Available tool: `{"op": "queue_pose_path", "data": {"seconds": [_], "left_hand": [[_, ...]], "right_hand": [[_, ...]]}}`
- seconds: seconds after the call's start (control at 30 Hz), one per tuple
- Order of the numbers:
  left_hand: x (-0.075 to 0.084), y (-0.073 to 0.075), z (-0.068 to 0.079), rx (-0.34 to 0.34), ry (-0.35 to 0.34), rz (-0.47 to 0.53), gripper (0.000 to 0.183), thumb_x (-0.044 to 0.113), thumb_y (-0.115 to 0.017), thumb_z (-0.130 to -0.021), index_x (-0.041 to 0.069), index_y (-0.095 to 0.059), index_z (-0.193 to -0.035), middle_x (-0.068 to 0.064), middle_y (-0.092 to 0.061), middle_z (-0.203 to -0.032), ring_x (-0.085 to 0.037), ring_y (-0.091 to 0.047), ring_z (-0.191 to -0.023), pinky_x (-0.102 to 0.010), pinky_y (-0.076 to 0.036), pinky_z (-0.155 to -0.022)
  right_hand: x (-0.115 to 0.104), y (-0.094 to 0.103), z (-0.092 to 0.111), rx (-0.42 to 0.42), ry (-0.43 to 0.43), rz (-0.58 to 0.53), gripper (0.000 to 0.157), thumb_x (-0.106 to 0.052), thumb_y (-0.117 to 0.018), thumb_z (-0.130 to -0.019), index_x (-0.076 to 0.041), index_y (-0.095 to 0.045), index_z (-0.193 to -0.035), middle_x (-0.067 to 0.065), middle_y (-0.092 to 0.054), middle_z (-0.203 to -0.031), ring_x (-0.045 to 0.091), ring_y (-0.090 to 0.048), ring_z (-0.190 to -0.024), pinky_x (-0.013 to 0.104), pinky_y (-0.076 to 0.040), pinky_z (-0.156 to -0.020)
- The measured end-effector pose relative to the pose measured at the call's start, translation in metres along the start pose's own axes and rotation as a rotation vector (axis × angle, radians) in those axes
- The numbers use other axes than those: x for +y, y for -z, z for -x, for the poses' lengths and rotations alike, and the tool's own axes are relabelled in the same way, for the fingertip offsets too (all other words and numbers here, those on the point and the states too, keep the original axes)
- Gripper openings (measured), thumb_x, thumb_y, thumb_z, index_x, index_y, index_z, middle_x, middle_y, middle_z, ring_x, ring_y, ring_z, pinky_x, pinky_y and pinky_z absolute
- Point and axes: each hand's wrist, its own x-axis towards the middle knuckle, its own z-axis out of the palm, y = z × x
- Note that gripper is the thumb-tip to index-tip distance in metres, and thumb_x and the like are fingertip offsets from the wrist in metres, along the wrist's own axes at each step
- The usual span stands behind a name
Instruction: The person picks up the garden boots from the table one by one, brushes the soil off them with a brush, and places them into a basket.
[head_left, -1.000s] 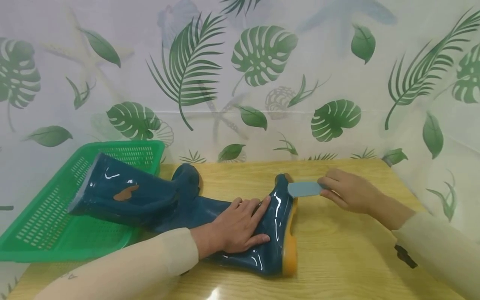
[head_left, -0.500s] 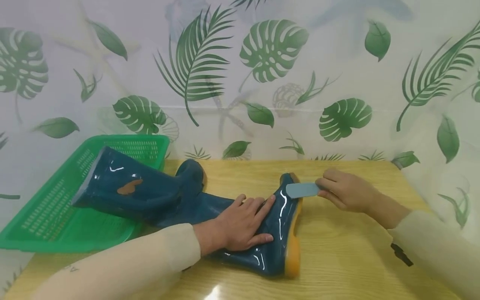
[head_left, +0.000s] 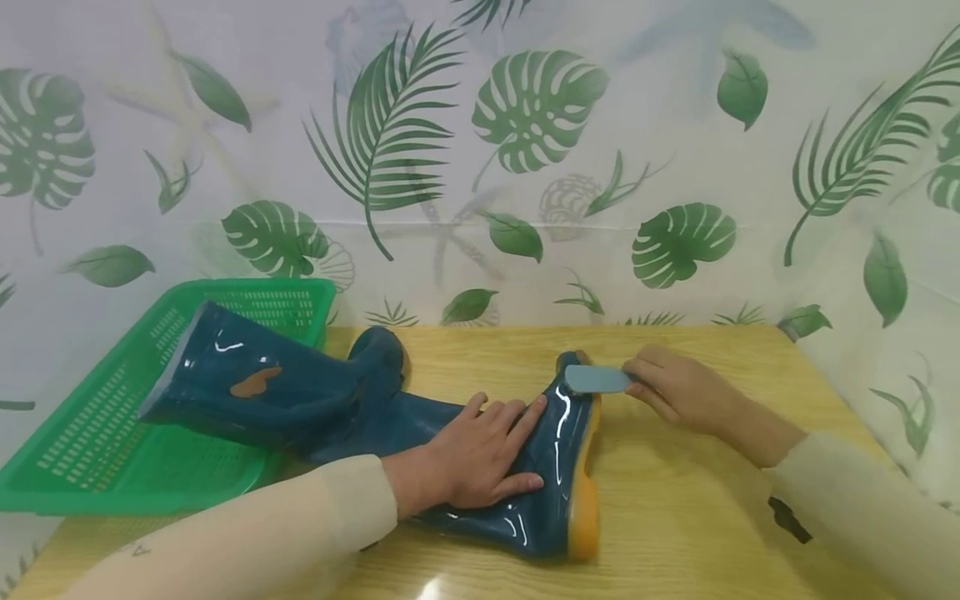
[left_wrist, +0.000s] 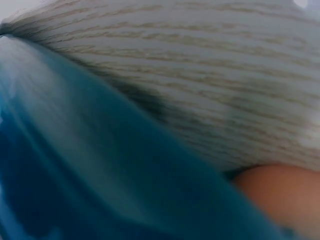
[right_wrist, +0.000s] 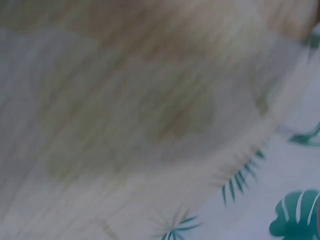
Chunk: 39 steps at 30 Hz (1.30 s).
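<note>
A glossy dark blue rain boot [head_left: 553,475] with a yellow sole [head_left: 583,521] lies on its side on the table. My left hand [head_left: 480,454] rests on its ankle, fingers extended and thumb spread. In the left wrist view the boot's blue surface [left_wrist: 100,145] fills the lower left, with a blurred fingertip [left_wrist: 280,195] beside it. My right hand [head_left: 678,387] pinches the handle of a light blue brush [head_left: 596,379]. The brush's flat back faces up, and its head overlaps the boot's toe; its underside is mostly hidden. The right wrist view shows mainly blurred tabletop.
A second blue boot [head_left: 262,375] with a brown patch [head_left: 257,382] lies partly over a green plastic basket [head_left: 172,500] at the left, overlapping the first boot's shaft. Behind the wooden table [head_left: 697,508] hangs a leaf-patterned sheet [head_left: 450,167].
My right hand has moved the brush slightly left, from the sole edge farther onto the boot's toe. The left hand and both boots stay in place while the head view shifts a little.
</note>
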Motion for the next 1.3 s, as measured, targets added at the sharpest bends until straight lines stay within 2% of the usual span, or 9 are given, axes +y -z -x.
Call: {"op": "queue_pose_path", "data": {"seconds": [0.1,0.37,0.63,0.83,1.03,1.17,1.3], "left_hand": [[-0.001,0.0,0.0,0.001,0.0,0.002,0.088,0.071,-0.017,-0.098,0.011,0.001,-0.161,-0.007,-0.034,-0.155,-0.022,-0.044,-0.133,-0.048,-0.029,-0.115],[-0.002,0.0,0.0,0.015,-0.012,-0.029,0.088,0.071,-0.017,-0.099,0.011,0.0,-0.161,-0.007,-0.035,-0.154,-0.021,-0.046,-0.131,-0.047,-0.03,-0.113],[-0.002,-0.001,0.0,0.025,-0.011,-0.049,0.088,0.07,-0.017,-0.099,0.01,-0.002,-0.161,-0.006,-0.036,-0.152,-0.021,-0.047,-0.127,-0.047,-0.031,-0.112],[-0.001,-0.001,0.0,0.022,-0.008,-0.057,0.087,0.07,-0.016,-0.099,0.011,-0.001,-0.161,-0.006,-0.036,-0.152,-0.021,-0.047,-0.127,-0.047,-0.03,-0.113],[0.0,-0.003,0.0,0.027,-0.013,-0.056,0.088,0.07,-0.016,-0.099,0.01,-0.001,-0.161,-0.006,-0.037,-0.151,-0.021,-0.048,-0.125,-0.047,-0.031,-0.112],[0.0,-0.002,0.0,0.02,-0.008,-0.058,0.088,0.071,-0.016,-0.099,0.01,0.0,-0.161,-0.006,-0.036,-0.153,-0.022,-0.048,-0.128,-0.048,-0.031,-0.112],[0.0,-0.002,-0.001,0.017,-0.009,-0.045,0.088,0.071,-0.016,-0.098,0.011,0.002,-0.161,-0.007,-0.035,-0.154,-0.022,-0.047,-0.129,-0.049,-0.03,-0.114]], "right_hand": [[-0.001,0.001,-0.002,0.013,-0.049,-0.006,0.052,-0.043,-0.03,-0.108,-0.004,-0.063,-0.103,-0.001,-0.057,-0.088,0.012,-0.051,-0.079,0.031,-0.047,-0.068],[-0.003,-0.001,-0.011,-0.022,-0.007,-0.003,0.046,-0.043,-0.032,-0.108,-0.007,-0.061,-0.102,-0.005,-0.051,-0.084,0.008,-0.044,-0.075,0.027,-0.043,-0.065],[-0.001,-0.001,-0.015,0.049,-0.094,-0.066,0.046,-0.04,-0.032,-0.109,-0.004,-0.061,-0.102,-0.001,-0.057,-0.088,0.012,-0.052,-0.08,0.034,-0.046,-0.07],[-0.001,-0.001,-0.016,-0.019,-0.033,0.001,0.046,-0.041,-0.033,-0.109,-0.006,-0.062,-0.103,-0.003,-0.055,-0.086,0.011,-0.049,-0.077,0.031,-0.046,-0.066],[-0.001,0.003,-0.019,-0.035,-0.09,-0.03,0.032,-0.032,-0.042,-0.108,-0.007,-0.061,-0.102,-0.004,-0.054,-0.087,0.009,-0.048,-0.079,0.033,-0.046,-0.069],[-0.003,0.003,-0.023,-0.046,-0.068,-0.017,0.033,-0.033,-0.041,-0.108,-0.008,-0.06,-0.1,-0.004,-0.052,-0.085,0.01,-0.047,-0.079,0.033,-0.045,-0.07],[0.0,0.002,-0.019,-0.069,-0.056,0.038,0.035,-0.035,-0.04,-0.108,-0.008,-0.061,-0.098,-0.004,-0.051,-0.082,0.01,-0.047,-0.076,0.032,-0.045,-0.067]]}}
